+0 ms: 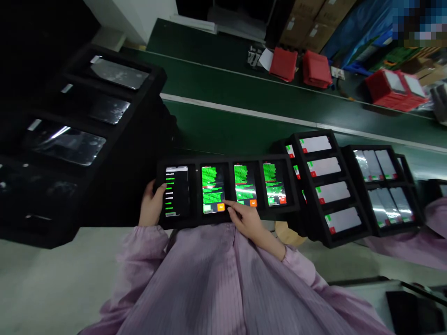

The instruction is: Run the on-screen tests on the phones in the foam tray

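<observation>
A black foam tray (195,218) with a row of several phones lies across the front of my body. My left hand (152,203) grips its left end, the thumb over the rim beside the leftmost phone (179,190), whose dark screen lists green and white lines. With the index finger stretched out, my right hand (247,221) reaches the lower right of the second phone (214,186), near an orange button. It holds nothing, and its other fingers are loosely curled. Green text also fills the third phone (245,179) and the rightmost phone (273,177).
Stacked black trays (115,186) of dark-screened phones rise at left. To the right stand tray stacks (333,186) with white-screened phones, then another tray (387,186). Red bundles (282,64) lie at the far side of the green bench (223,125). Another person's sleeve (412,246) shows at right.
</observation>
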Demonstrator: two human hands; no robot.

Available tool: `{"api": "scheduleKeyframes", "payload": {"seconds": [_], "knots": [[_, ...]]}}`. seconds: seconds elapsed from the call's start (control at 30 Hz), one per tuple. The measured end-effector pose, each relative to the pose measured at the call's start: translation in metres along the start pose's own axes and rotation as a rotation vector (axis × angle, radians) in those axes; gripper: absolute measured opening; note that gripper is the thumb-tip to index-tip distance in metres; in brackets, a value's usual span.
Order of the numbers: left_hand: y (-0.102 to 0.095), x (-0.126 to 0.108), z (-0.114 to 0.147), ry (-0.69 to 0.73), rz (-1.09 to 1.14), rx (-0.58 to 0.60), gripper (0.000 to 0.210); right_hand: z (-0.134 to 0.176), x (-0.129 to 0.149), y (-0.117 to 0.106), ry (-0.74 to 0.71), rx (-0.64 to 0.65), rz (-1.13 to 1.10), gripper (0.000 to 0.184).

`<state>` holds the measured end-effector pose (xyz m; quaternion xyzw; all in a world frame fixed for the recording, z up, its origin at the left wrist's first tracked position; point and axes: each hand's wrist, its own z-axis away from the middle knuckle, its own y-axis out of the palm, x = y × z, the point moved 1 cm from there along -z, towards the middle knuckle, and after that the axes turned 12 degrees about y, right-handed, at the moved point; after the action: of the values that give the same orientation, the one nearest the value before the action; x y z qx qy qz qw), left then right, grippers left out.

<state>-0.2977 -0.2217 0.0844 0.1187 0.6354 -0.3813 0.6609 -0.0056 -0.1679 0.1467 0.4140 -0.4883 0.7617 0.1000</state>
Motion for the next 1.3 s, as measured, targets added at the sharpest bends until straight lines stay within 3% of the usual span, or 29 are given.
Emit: {"api": "scheduleKeyframes", "payload": {"seconds": [0.1,0.27,0.4,0.57,0.73,0.87,1.1,1.3], "knots": [[-0.006,-0.009,0.011,-0.133,0.146,-0.05,0.047,0.002,0.007,0.009,-0.047,0.118,0.085,0.032],[-0.032,0.0,0.025,-0.147,0.365,0.103,0.058,-0.007,0.023,0.019,-0.073,0.283,0.28,0.033],[-0.048,0.011,0.032,-0.145,0.318,0.217,0.07,-0.017,0.034,0.024,-0.088,0.277,0.331,0.031],[-0.044,0.015,0.035,-0.038,0.15,0.262,0.079,-0.018,0.037,0.027,-0.089,0.276,0.356,0.026],[-0.036,0.013,0.035,-0.102,0.043,0.223,0.088,0.003,0.018,0.006,-0.038,0.119,0.24,0.03],[-0.037,0.005,0.031,-0.117,0.066,0.224,0.074,0.022,-0.001,-0.009,0.103,-0.038,0.208,0.034],[-0.033,-0.018,0.032,-0.161,0.001,0.18,0.074,0.035,-0.012,-0.015,0.28,-0.141,0.209,0.034],[-0.031,-0.016,0.032,-0.196,-0.058,0.167,0.073,0.06,-0.038,-0.048,0.462,-0.414,0.169,0.04]]}}
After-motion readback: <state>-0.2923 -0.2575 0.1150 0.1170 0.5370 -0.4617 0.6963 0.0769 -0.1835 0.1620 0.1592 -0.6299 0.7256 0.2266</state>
